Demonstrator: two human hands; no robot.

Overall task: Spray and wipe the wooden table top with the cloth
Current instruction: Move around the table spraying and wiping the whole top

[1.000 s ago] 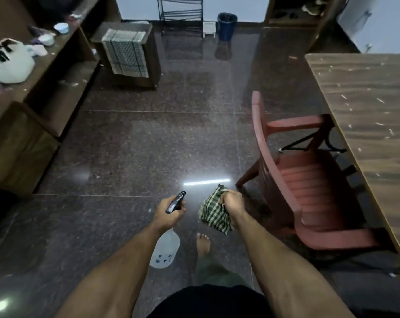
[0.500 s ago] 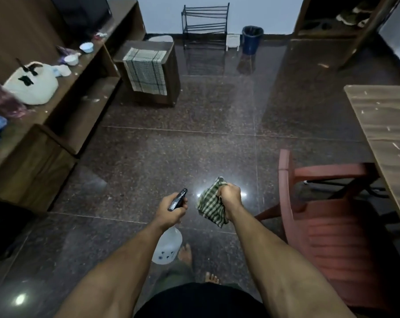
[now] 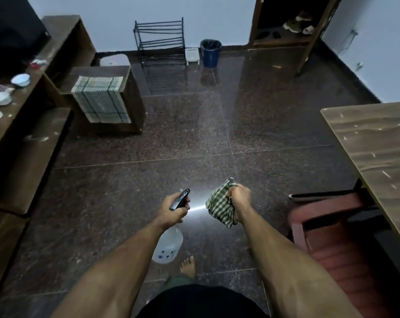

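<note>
My left hand grips the black trigger head of a clear spray bottle, which hangs below my fist over the dark floor. My right hand grips a bunched green-and-white checked cloth at the same height, a short way to the right. The wooden table top, speckled with pale crumbs, runs along the right edge of the view, well away from both hands.
A red plastic chair stands between me and the table. A low wooden stool with a checked towel sits at the left, beside long wooden shelves with bowls. A wire rack and blue bin stand by the far wall.
The view has swung left and farther from the table, so the table and chair slid to the right edge. Both hands keep the same grips on bottle and cloth.
</note>
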